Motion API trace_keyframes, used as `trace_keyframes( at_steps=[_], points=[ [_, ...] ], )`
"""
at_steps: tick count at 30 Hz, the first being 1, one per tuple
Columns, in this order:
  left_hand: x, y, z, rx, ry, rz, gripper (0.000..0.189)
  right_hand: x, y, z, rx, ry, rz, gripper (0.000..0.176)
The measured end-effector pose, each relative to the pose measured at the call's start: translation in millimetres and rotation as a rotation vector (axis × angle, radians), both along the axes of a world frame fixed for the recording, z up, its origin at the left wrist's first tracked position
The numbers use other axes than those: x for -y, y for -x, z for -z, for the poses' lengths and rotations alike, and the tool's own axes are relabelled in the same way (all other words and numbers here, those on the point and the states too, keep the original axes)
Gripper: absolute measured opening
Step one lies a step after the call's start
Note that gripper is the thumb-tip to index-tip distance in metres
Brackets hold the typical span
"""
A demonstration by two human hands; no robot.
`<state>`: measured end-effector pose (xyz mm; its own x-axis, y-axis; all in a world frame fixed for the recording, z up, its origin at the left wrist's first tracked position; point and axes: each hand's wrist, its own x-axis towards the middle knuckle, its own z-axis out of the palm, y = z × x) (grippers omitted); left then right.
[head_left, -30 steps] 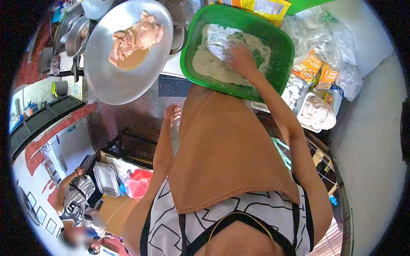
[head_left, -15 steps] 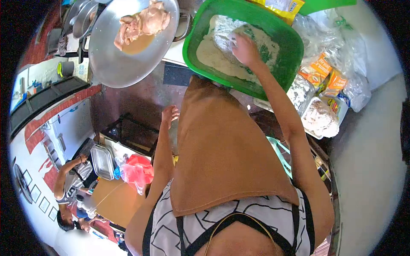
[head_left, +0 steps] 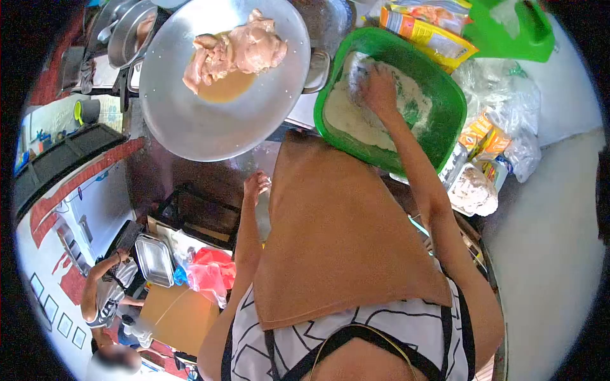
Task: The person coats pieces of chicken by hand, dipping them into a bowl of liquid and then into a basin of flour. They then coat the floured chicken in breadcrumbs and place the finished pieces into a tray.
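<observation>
My right hand (head_left: 380,90) is down in a green plastic basin (head_left: 450,130) of pale flour (head_left: 352,120), its fingers curled at a whitish, flour-covered lump (head_left: 357,71). I cannot make out what that lump is. Left of the basin, a wide metal pan (head_left: 165,108) holds raw chicken (head_left: 257,47) in a little brownish liquid. My left hand (head_left: 257,184) hangs in the air beside the brown apron (head_left: 349,241), below the pan. Its fingers are loosely bent and apart with nothing in them, and there is white on the fingertips.
Yellow packets (head_left: 432,41) lie behind the basin, near a green plastic sheet or lid (head_left: 515,32). To the right are clear plastic bags (head_left: 502,95), orange bread crumb packets (head_left: 486,140) and a tray of white-coated food (head_left: 473,190). Another person (head_left: 111,289) is at the lower left.
The view has shifted, so pan and basin appear lower and farther right. My right hand has moved slightly within the flour, staying by the whitish lump. My left hand still hangs beside the apron.
</observation>
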<state>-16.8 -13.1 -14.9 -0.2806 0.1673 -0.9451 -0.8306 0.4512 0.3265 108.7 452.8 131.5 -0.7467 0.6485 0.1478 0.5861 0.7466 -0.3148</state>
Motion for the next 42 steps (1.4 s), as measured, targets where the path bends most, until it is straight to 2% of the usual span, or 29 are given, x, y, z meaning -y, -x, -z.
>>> trace_keyframes(
  at_steps=[2, 4, 5, 7, 11, 13, 17, 19, 22, 23, 24, 25, 26, 28, 30, 32, 34, 35, 37, 41, 42],
  points=[
    [2.4, 10.2, 10.9, 0.0, -0.004, 0.027, 0.028, 7.1, -5.4, -12.0, 0.044, -0.038, -0.025, 0.029],
    [-0.7, 20.0, 12.3, -0.003, -0.002, 0.06, 0.028, 25.1, -8.8, -37.1, -0.04, 0.215, -0.143, 0.031],
    [-4.1, 26.2, 9.9, 0.006, -0.001, 0.092, 0.029, 32.4, -10.7, -42.8, -0.036, 0.213, -0.133, 0.031],
    [-3.9, 35.7, 15.0, 0.021, 0.0, 0.139, 0.031, 47.2, -16.9, -52.2, 0.27, 0.483, -0.278, 0.031],
    [-12.9, 51.0, 19.9, -0.042, -0.023, 0.206, 0.034, 69.4, -50.3, -56.6, 0.413, 0.466, -0.259, 0.031],
    [-12.2, 57.1, 24.4, -0.027, -0.011, 0.193, 0.035, 75.6, -51.0, -70.4, 0.727, 0.514, -0.086, 0.031],
    [-4.4, 56.1, 28.6, -0.057, -0.055, 0.204, 0.038, 77.5, -48.9, -36.7, 0.648, 0.623, 0.038, 0.038],
    [1.5, 53.3, 32.9, -0.038, -0.065, 0.197, 0.037, 85.6, -33.8, -22.9, 0.271, 0.557, -0.018, 0.045],
    [-4.7, 51.1, 34.6, -0.02, -0.044, 0.213, 0.035, 82.3, 3.2, -27.6, 0.27, 0.634, -0.002, 0.047],
    [-5.5, 47.5, 32.4, -0.017, -0.001, 0.232, 0.034, 76.9, 0.3, -8.7, 0.268, 0.631, 0.004, 0.047],
    [-2.6, 46.3, 34.9, 0.016, -0.045, 0.222, 0.034, 71.4, -3.2, 22.4, 0.148, 0.613, 0.02, 0.049],
    [-2.2, 42.3, 29.9, 0.015, -0.047, 0.23, 0.034, 71.8, -3.1, 27.7, 0.03, 0.598, 0.038, 0.052],
    [-5.1, 38.6, 26.4, -0.009, -0.032, 0.219, 0.035, 66.2, -9.1, 29.8, 0.023, 0.593, 0.044, 0.052],
    [-12.0, 34.9, 20.5, -0.033, -0.006, 0.228, 0.037, 50.6, -12.6, -9.9, -0.07, 0.612, -0.043, 0.046],
    [-11.3, 31.0, 23.0, -0.051, -0.008, 0.249, 0.037, 45.7, -18.0, -44.4, -0.049, 0.625, 0.012, 0.045],
    [-10.3, 27.6, 25.7, -0.066, -0.009, 0.281, 0.037, 41.3, -32.4, -52.9, -0.028, 0.638, 0.078, 0.045],
    [-9.7, 28.9, 30.8, -0.031, 0.044, 0.365, 0.036, 35.7, -46.8, -58.1, 0.015, 0.314, -0.037, 0.04],
    [-10.3, 30.5, 34.0, -0.033, 0.041, 0.369, 0.036, 33.4, -54.2, -61.7, 0.013, 0.311, -0.033, 0.04],
    [-6.1, 31.7, 38.2, -0.064, -0.004, 0.421, 0.035, 34.6, -62.2, -84.3, 0.194, 0.419, 0.232, 0.038],
    [-7.4, 36.2, 31.2, -0.052, -0.049, 0.323, 0.035, 23.2, -105.8, -66.2, 0.33, 0.524, 0.254, 0.049],
    [-10.7, 37.5, 28.0, -0.056, -0.026, 0.321, 0.036, 17.8, -118.4, -52.4, 0.355, 0.564, 0.165, 0.056]
  ],
)
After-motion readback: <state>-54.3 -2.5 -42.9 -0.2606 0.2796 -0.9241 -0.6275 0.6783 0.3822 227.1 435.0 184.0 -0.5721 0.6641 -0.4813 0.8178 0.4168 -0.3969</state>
